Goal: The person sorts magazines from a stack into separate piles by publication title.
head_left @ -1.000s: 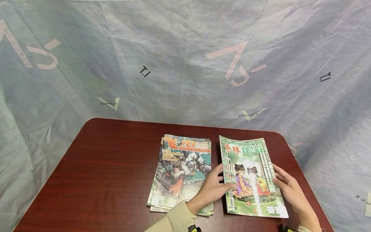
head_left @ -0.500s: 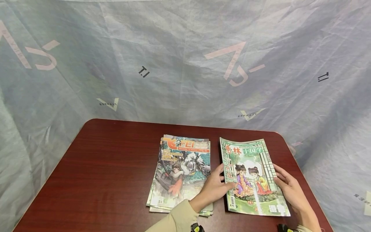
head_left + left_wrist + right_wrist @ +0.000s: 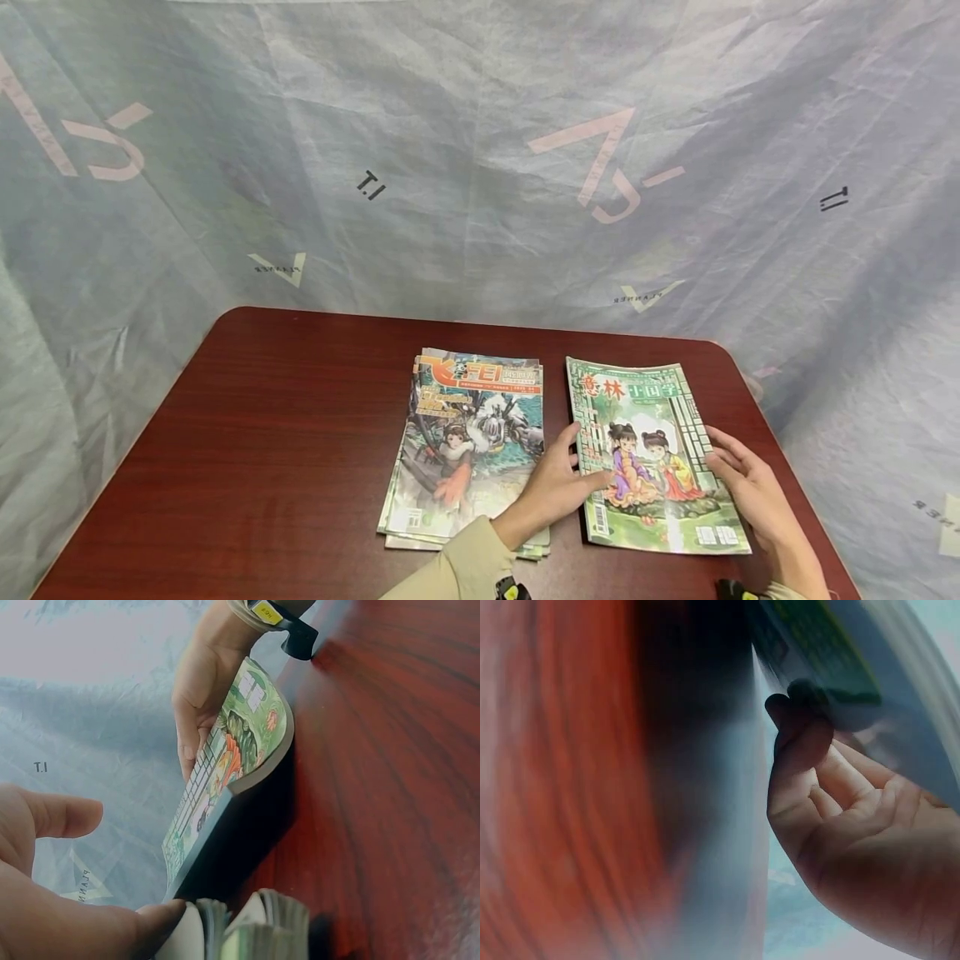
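A green magazine [image 3: 645,450] with two cartoon figures on its cover is held between both hands at the table's right side, raised at a slant above the wood in the left wrist view. My left hand [image 3: 551,479] grips its left edge, thumb over the cover and fingers along the spine side. From the right, my right hand [image 3: 757,483] holds the opposite edge; its fingers [image 3: 802,735] curl at the magazine's underside in the right wrist view. To the left lies a slightly uneven stack of magazines [image 3: 472,442], topped by one with an orange title. The left forearm overlaps its lower corner.
The dark red table [image 3: 262,450] extends widely to the left of the stack. A grey printed cloth [image 3: 450,167] hangs behind the table and along both sides. A narrow strip of wood separates the stack from the held magazine.
The held magazine has tipped slightly: its far edge sits lower in view and its near edge a little higher. Glare on the cover has faded. Both hands keep their grip.
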The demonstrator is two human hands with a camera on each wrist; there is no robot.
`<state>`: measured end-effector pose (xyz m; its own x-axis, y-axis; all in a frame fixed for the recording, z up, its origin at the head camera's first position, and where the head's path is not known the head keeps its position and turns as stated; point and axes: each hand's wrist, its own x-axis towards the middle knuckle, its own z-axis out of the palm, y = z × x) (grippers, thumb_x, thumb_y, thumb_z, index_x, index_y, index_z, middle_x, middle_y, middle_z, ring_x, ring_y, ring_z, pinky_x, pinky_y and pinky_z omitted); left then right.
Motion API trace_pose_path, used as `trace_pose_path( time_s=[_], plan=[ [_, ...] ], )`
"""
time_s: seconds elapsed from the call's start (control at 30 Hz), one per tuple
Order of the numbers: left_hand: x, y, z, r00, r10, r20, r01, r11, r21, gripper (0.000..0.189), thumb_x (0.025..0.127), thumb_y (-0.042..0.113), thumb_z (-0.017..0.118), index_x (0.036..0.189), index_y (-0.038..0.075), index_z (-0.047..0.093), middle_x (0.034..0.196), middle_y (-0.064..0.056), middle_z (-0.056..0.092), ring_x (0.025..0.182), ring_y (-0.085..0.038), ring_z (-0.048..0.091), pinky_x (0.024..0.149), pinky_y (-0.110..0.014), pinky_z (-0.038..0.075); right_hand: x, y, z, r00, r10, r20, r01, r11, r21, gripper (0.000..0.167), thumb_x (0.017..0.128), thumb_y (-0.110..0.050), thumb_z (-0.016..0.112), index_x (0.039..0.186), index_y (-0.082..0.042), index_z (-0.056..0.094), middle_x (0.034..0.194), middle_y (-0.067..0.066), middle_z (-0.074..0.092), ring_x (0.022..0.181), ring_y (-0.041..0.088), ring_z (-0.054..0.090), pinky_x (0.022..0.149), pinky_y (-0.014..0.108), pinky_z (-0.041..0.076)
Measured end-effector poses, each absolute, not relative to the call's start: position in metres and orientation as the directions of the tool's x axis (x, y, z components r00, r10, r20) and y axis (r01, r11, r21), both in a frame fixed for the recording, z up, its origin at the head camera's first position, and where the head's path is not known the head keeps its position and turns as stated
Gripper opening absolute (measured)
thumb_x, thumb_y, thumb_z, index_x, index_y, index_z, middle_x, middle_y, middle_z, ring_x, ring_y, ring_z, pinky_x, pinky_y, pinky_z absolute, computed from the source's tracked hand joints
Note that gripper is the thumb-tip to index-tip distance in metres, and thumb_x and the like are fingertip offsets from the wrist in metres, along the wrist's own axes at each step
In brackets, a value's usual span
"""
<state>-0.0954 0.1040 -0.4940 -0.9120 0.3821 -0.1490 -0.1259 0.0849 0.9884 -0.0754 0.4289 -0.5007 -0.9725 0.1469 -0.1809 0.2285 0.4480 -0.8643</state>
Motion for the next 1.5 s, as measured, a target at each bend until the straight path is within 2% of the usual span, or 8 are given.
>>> trace_pose_path(
  time_s=[0.4, 0.5, 0.63, 0.7, 0.77, 0.87, 1.07, 1.5],
  plan=[
    [-0.098, 0.103, -0.492, -0.916, 0.387, -0.103, -0.066, 0.108, 0.992, 0.089, 0.096, 0.018, 0.084, 0.171, 0.004, 0.037, 0.169, -0.028, 0.042, 0.146, -0.054, 0.053, 0.115, -0.060, 0.053, -0.074, 0.435, -0.493, -0.978, 0.123, -0.167, 0.206, 0.493, -0.845, 0.065, 0.120, -0.030, 0.053, 0.170, 0.005, 0.034, 0.123, -0.040, 0.054, 0.108, -0.015, 0.055, 0.077, 0.026, 0.056],
    [-0.099, 0.102, -0.490, -0.909, 0.405, -0.102, -0.059, 0.118, 0.991, 0.090, 0.096, 0.018, 0.084, 0.171, 0.004, 0.037, 0.168, -0.030, 0.043, 0.144, -0.056, 0.055, 0.115, -0.060, 0.053, -0.073, 0.434, -0.491, -0.977, 0.126, -0.170, 0.211, 0.528, -0.822, 0.066, 0.120, -0.031, 0.052, 0.170, 0.007, 0.031, 0.140, -0.010, 0.066, 0.107, -0.018, 0.055, 0.078, 0.027, 0.058],
    [-0.099, 0.100, -0.489, -0.901, 0.417, -0.118, -0.061, 0.147, 0.987, 0.089, 0.097, 0.022, 0.084, 0.171, 0.007, 0.038, 0.167, -0.030, 0.045, 0.140, -0.058, 0.058, 0.114, -0.059, 0.054, -0.072, 0.433, -0.490, -0.980, 0.116, -0.161, 0.199, 0.559, -0.805, 0.066, 0.121, -0.030, 0.050, 0.171, 0.008, 0.029, 0.157, 0.032, 0.054, 0.107, -0.020, 0.054, 0.079, 0.026, 0.059],
    [-0.099, 0.099, -0.489, -0.899, 0.420, -0.125, -0.067, 0.151, 0.986, 0.089, 0.097, 0.023, 0.084, 0.171, 0.008, 0.038, 0.167, -0.030, 0.045, 0.140, -0.058, 0.058, 0.114, -0.060, 0.054, -0.071, 0.434, -0.491, -0.983, 0.111, -0.147, 0.184, 0.553, -0.813, 0.065, 0.121, -0.028, 0.050, 0.170, 0.010, 0.030, 0.150, 0.017, 0.065, 0.107, -0.019, 0.056, 0.080, 0.025, 0.059],
    [-0.099, 0.098, -0.488, -0.897, 0.423, -0.126, -0.066, 0.154, 0.986, 0.089, 0.097, 0.023, 0.084, 0.171, 0.008, 0.038, 0.167, -0.031, 0.045, 0.140, -0.058, 0.058, 0.114, -0.060, 0.054, -0.070, 0.435, -0.493, -0.987, 0.103, -0.126, 0.162, 0.542, -0.825, 0.064, 0.121, -0.026, 0.051, 0.169, 0.011, 0.031, 0.138, -0.009, 0.070, 0.107, -0.018, 0.058, 0.080, 0.024, 0.060],
    [-0.099, 0.097, -0.488, -0.895, 0.426, -0.131, -0.071, 0.155, 0.985, 0.090, 0.096, 0.022, 0.085, 0.171, 0.007, 0.038, 0.168, -0.031, 0.044, 0.142, -0.058, 0.057, 0.115, -0.060, 0.053, -0.068, 0.437, -0.496, -0.991, 0.094, -0.095, 0.130, 0.510, -0.850, 0.061, 0.120, -0.021, 0.054, 0.168, 0.010, 0.032, 0.124, -0.038, 0.061, 0.108, -0.016, 0.061, 0.081, 0.022, 0.060],
    [-0.098, 0.095, -0.486, -0.892, 0.432, -0.133, -0.071, 0.157, 0.985, 0.090, 0.095, 0.020, 0.085, 0.171, 0.007, 0.039, 0.168, -0.031, 0.044, 0.144, -0.055, 0.056, 0.117, -0.058, 0.051, -0.067, 0.436, -0.498, -0.995, 0.092, -0.045, 0.084, 0.481, -0.873, 0.055, 0.118, -0.014, 0.057, 0.167, 0.003, 0.039, 0.124, -0.038, 0.064, 0.111, -0.014, 0.063, 0.081, 0.019, 0.059],
    [-0.110, 0.056, -0.482, -0.879, 0.477, 0.007, 0.038, 0.055, 0.998, 0.067, 0.105, 0.013, 0.076, 0.165, 0.004, 0.048, 0.160, -0.029, 0.053, 0.146, -0.049, 0.057, 0.120, -0.053, 0.050, -0.066, 0.411, -0.491, -0.992, 0.106, 0.066, 0.016, 0.638, -0.770, 0.055, 0.116, -0.015, 0.061, 0.164, 0.007, 0.046, 0.126, -0.034, 0.062, 0.111, -0.024, 0.055, 0.085, 0.005, 0.050]
  ],
)
